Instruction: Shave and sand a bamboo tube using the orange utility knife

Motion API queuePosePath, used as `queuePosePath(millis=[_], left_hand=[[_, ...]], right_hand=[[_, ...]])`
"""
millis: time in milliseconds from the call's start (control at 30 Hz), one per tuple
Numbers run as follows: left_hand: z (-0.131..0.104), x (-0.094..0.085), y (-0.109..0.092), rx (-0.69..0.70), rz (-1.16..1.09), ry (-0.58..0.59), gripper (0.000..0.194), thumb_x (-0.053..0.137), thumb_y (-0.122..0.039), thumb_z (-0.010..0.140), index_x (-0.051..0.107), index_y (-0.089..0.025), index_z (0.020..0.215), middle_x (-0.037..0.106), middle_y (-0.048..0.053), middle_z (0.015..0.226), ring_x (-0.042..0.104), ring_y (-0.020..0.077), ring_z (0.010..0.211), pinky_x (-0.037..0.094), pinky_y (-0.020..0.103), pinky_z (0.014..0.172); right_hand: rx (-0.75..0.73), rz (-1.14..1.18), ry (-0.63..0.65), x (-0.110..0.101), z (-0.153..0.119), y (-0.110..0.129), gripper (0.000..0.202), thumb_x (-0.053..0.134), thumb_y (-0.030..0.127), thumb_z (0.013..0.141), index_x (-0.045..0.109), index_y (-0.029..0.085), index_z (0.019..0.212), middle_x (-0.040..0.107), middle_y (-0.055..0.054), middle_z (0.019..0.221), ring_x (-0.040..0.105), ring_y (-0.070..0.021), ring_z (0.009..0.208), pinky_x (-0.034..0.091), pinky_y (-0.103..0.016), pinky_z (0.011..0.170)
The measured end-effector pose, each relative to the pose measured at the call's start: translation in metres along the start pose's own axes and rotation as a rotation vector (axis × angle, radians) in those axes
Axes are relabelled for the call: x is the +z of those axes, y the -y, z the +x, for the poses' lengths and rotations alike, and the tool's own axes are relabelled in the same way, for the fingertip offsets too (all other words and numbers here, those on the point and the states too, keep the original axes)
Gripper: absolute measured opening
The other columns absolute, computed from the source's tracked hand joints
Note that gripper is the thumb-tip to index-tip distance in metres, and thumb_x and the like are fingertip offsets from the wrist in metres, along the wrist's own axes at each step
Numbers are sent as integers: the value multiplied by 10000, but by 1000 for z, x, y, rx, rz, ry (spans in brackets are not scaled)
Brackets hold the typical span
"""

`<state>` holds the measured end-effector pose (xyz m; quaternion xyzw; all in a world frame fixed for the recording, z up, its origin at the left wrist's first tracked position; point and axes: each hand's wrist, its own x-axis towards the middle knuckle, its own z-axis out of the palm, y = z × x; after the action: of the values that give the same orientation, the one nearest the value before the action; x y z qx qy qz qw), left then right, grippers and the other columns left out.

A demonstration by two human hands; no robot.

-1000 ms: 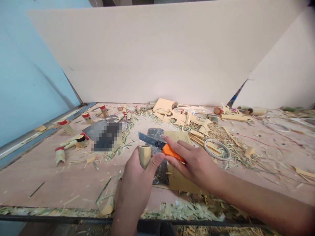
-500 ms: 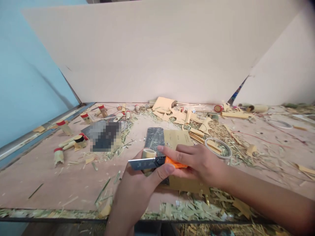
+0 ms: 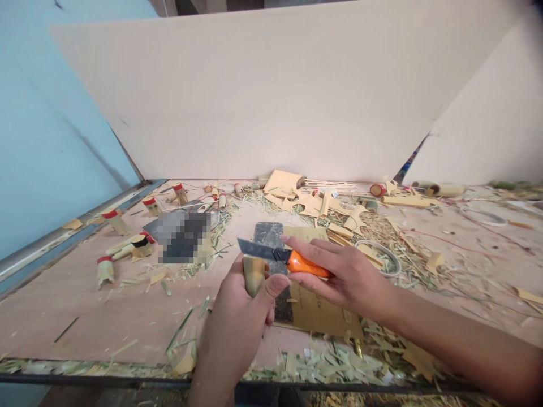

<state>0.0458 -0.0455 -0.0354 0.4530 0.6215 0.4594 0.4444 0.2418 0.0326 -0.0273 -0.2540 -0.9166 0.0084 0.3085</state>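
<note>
My left hand [image 3: 241,311] is closed round a short pale bamboo tube [image 3: 254,276], which stands roughly upright between thumb and fingers. In my right hand [image 3: 343,268] is a utility knife [image 3: 306,264] with an orange handle, its wide blade pointing left across the tube's upper end. Beneath the hands lie a dark scuffed plate [image 3: 268,232] and a brown printed sheet [image 3: 316,305], both partly hidden.
Bamboo figures with red tops [image 3: 115,223] stand at the left. Yellow card scraps [image 3: 305,203] and a white tape ring [image 3: 396,263] lie behind and right. Shavings [image 3: 322,364] line the table's front edge. A pale panel [image 3: 271,96] rises behind.
The knife has risen, and its blade now tilts up towards its tip at the tube's top. The tube shows more of its side, and my left thumb has moved away from the knife handle.
</note>
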Motion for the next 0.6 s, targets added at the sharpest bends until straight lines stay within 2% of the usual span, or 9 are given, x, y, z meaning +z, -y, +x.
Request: queuePosePath(millis=[67,133,233,300,467,600], left_hand=[[0,-1,0,-67,24,36,446,676,-642,865,599,-222,993,510,-85,496,434,128,400,332,220,418],[-1,-3,-1,-9,31,50,446,749,-608,818,610,-226,1001,575,-62,559,547,160,513,409,230,489],[-2,-3,-4,138,-18,72,438,793,-537,790,621,-232,1052,734,5,848,678,226,828,521,270,690],[-2,-3,-6,143,-13,66,414,778,-528,805,630,-232,1054,760,25,973,685,245,917,534,292,758],[1,-4,-5,148,132,-19,388,772,-547,806,692,-236,1023,779,41,973,695,272,906,519,316,741],[5,-4,-2,129,208,-70,389,752,-579,820,730,-239,1008,766,46,859,678,275,805,490,322,693]], right_hand=[[-56,6,59,-3,0,-3,542,472,500,1078,571,152,1481,632,-20,787,517,-105,556,391,-211,508],[-79,51,138,-5,-1,-4,555,455,519,1079,584,153,1476,614,-16,774,485,-98,540,367,-211,501],[-77,122,203,-4,-1,-3,554,467,521,1074,578,169,1488,605,-16,778,485,-96,547,356,-211,512],[-79,115,194,-3,-2,-3,541,476,512,1074,579,180,1488,605,-10,770,484,-92,542,346,-212,510],[-69,-110,66,5,-8,2,547,434,556,1080,612,201,1456,602,14,706,473,-90,499,313,-230,478],[-21,-221,55,13,-11,12,578,354,563,1097,579,198,1485,651,-4,745,532,-101,500,330,-238,454]])
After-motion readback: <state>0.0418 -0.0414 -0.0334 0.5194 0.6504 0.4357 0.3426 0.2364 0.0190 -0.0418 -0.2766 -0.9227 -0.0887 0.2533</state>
